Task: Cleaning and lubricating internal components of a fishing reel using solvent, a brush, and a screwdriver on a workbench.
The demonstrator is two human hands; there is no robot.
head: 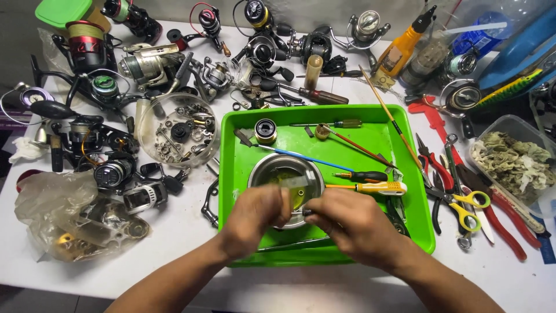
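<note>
A small dark part (305, 212), too tiny to identify, is sitting between both hands above the metal bowl (278, 168) in the green tray (243, 139). The left hand (255, 217) and right hand (353, 223) are curling their fingers around it. Fishing reels (145, 66) are crowding the tabletop (185, 232).

A white tabletop (174, 232) fills nearly the whole frame, running from the left edge to the right edge. Along the top of the frame a pale wall (324, 8) meets its far edge. At lower left a dark strip of floor (35, 298) shows. Lighting is even and bright, with soft shadows.
</note>
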